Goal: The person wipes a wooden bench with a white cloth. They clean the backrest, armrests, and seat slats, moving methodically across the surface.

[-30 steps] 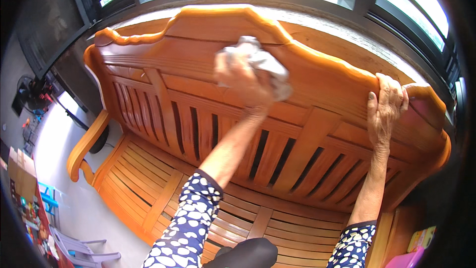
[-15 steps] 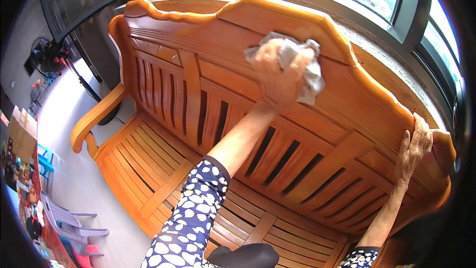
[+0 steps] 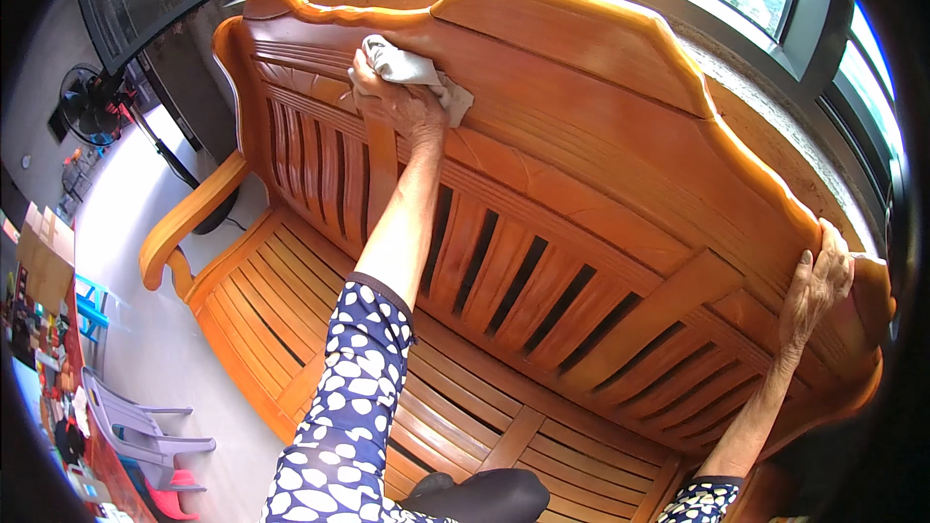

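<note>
**Left hand (image 3: pixel 402 105) held crumpled pale grey cloth (image 3: pixel 412 66) against glossy orange-brown wooden bench (image 3: pixel 266 286)**

Cloth was at the smooth upper panel of the tall, wavy-topped wooden backrest (image 3: pixel 591 77), left of the raised middle crest. Left grip: narrow, fingers curled with the cloth bunched in them. One fold stuck up above the knuckles, a loose corner hung out to the right beside the wrist. Left arm reached up across the slatted part of the backrest, navy sleeve with white spots (image 3: pixel 344 397) ending below the elbow.

Right hand (image 3: pixel 821 276) was at the backrest's top edge near its right end, well apart from the cloth. Fingers lay along the edge, thumb apart on the front face; no cloth visible there. Couldn't tell whether it gripped the wood or only rested.

Dark-clothed knee (image 3: pixel 489 496) showed above the slatted seat at the bottom. Curved wooden armrest (image 3: pixel 189 218) at the bench's left end. Black standing fan (image 3: pixel 89 108) beyond it. Lower left: pale purple plastic chair (image 3: pixel 136 421), bright blue plastic stool (image 3: pixel 92 308), brown cardboard box (image 3: pixel 46 244). Grey-framed window (image 3: pixel 799 24) behind the backrest.
</note>
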Available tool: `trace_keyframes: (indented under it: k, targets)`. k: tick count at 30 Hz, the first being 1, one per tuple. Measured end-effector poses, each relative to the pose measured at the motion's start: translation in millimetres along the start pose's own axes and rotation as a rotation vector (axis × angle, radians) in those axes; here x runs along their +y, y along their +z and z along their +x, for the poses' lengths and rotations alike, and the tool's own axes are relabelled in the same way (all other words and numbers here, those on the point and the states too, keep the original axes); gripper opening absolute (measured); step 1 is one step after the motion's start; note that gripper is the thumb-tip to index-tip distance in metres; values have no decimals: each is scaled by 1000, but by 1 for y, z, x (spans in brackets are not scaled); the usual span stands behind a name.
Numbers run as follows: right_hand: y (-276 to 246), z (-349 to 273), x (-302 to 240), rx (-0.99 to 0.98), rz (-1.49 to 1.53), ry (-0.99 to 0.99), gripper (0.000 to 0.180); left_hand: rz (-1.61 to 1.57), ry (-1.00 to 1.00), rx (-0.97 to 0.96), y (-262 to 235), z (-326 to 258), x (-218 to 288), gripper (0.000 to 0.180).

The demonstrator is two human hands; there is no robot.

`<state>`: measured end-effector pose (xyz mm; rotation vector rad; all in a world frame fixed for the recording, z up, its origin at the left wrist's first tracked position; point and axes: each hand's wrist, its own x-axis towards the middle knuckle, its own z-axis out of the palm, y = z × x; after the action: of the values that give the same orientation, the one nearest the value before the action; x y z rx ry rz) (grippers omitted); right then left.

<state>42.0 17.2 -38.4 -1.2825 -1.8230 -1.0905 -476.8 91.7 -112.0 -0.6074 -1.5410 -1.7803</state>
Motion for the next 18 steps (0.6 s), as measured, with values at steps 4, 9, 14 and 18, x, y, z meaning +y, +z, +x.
trace_keyframes:
  k: [4, 9, 14, 18]
  targets:
    - [-3, 0, 6, -18, -21, 6, 45, -74, -98, -129, -26, -48, 68, 52]
    - [0, 1, -1, -14, 8, 13, 44, -318, -95, -318, -67, -138, 110, 55]
    - [-5, -1, 7, -38, -16, -45, 44, -340, -113, -352, -80, -174, 134, 56]
    - [-6, 0, 13, -32, -30, -93, 44, -301, -136, -306, -66, -151, 118, 57]
